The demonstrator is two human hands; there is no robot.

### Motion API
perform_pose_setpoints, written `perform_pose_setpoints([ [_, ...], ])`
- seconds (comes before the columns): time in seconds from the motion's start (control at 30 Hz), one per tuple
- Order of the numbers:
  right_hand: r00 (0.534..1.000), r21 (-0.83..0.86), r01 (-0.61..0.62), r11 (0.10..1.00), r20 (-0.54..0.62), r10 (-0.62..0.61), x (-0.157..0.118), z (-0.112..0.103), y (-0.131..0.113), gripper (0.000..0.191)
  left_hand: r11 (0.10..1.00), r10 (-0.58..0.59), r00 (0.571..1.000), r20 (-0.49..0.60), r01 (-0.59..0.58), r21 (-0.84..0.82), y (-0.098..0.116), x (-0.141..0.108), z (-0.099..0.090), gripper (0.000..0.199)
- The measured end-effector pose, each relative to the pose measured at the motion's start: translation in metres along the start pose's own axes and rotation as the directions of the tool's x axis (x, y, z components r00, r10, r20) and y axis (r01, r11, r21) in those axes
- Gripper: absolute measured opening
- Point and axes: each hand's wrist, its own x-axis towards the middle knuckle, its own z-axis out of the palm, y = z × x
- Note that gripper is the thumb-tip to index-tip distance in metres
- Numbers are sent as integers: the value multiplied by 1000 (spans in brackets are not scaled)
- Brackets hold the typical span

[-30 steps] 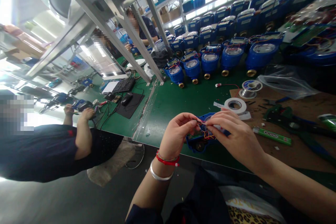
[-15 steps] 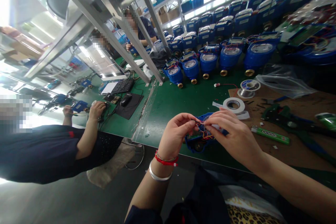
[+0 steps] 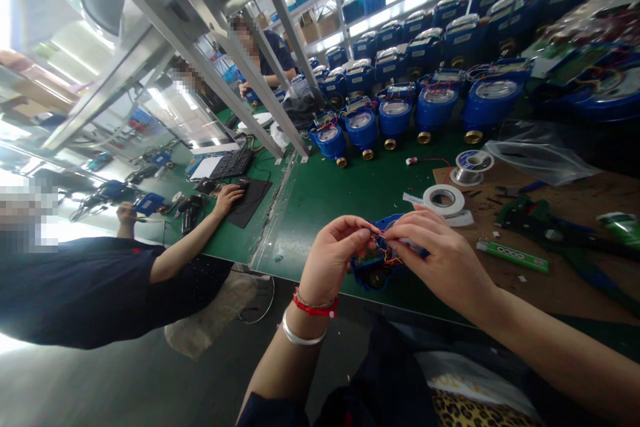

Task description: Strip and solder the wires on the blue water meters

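Observation:
Both hands meet over an open blue meter at the bench's front edge, its casing partly hidden beneath them. Thin coloured wires run out of it. My left hand pinches a wire between thumb and forefinger. From the other side, my right hand is closed in a pinch on a wire as well, fingertips almost touching the left ones. Whether both hold the same wire or a joint of two is too small to tell.
Beyond my hands lie a white tape roll, a solder spool, a green packet and green-handled pliers. Rows of blue meters stand behind. At left, a co-worker's hand rests on a mouse beside a keyboard.
My hands keep their pinch over the meter, with only slight finger movement. The co-worker's nearer hand has moved right, from beside the blue device onto the mouse.

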Motion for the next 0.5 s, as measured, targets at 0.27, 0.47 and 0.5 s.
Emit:
perform_pose_setpoints([
  [0.27, 1000, 9, -6, 1000, -8, 6, 1, -1, -1, 10, 999, -8, 1000, -19, 9, 33, 2, 0, 1, 15],
  [0.47, 1000, 26, 0, 1000, -20, 1, 1, -1, -2, 10, 999, -22, 1000, -14, 23, 46, 4, 1, 2, 13],
  [0.5, 1000, 27, 2, 1000, -22, -2, 0, -1, -2, 10, 998, -24, 1000, -14, 24, 49, 4, 1, 2, 12],
])
